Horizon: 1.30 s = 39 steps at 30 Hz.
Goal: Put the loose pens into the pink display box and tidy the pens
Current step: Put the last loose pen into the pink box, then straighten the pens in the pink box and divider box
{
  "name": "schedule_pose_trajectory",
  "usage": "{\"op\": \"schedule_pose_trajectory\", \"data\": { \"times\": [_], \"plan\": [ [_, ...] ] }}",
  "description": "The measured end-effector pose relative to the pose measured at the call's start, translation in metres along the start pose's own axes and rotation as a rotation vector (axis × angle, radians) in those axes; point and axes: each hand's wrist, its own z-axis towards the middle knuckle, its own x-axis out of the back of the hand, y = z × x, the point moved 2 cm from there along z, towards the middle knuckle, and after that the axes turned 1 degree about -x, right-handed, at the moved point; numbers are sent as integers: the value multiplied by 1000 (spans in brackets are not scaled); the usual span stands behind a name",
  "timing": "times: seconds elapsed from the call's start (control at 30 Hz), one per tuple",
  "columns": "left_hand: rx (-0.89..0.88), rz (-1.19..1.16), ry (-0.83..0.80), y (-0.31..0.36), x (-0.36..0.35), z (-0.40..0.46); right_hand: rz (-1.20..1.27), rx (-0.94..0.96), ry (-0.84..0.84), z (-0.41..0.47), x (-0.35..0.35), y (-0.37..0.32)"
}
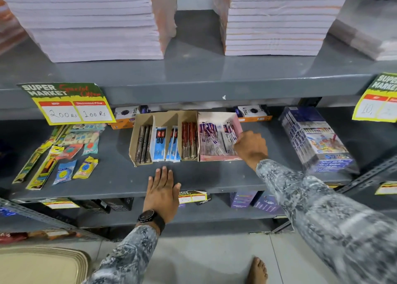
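Step in hand: loading pens (214, 140) into pink display box (221, 158), mid-shelf, just right of brown divider box (137, 120). Right hand (250, 148) at box's right wall, fingers curled on packets; exact pinch unclear. Left hand (162, 189) flat, fingers together, near shelf edge. Next: square packets upright

The pink display box (217, 158) is set on the middle shelf (120, 174), touching the cardboard box (137, 133) on its left. Packaged pens (211, 140) are held inside it.

Price tag (71, 103): "200 Rs", "100 Rs"
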Motion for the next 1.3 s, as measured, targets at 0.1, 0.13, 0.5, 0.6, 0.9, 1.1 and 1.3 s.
{"op": "schedule_pose_trajectory", "data": {
  "times": [0.1,0.13,0.5,0.6,0.9,1.1,1.3],
  "plan": [
    [-13,20,-3,-3,-1,-1,-146,72,-30,-15,-3,-1],
    [-19,16,15,-3,-1,-1,-176,90,-27,-17,-4,-1],
    [26,-143,199,27,29,3,-124,256,-14,-12,-7,-9],
    [-199,-146,421,65,54,15,-17,196,-77,-1,-15,-19],
    [-232,168,74,94,47,90,21,25,-186,16,-33,-35],
    [-237,198,120,90,45,104,7,120,-249,32,-51,-38],
    [-249,238,112,84,41,110,-31,43,-38,30,-33,-33]
  ]
}}
